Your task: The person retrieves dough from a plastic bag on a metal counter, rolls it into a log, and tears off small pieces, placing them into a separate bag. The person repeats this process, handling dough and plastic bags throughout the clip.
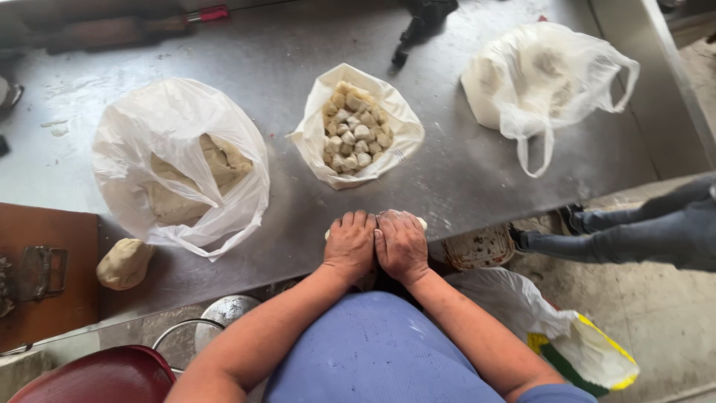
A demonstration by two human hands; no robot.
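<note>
Head view | left hand [349,245] and right hand [401,246] side by side, palms flat, pressing a dough roll [422,222] at tabletop [477,172] near edge | roll's long axis runs left-right beneath both hands; ends peek out.

Soft, even daylight, dull sheen on the steel table [477,179], faint shadows, wide-angle bending at edges.
</note>
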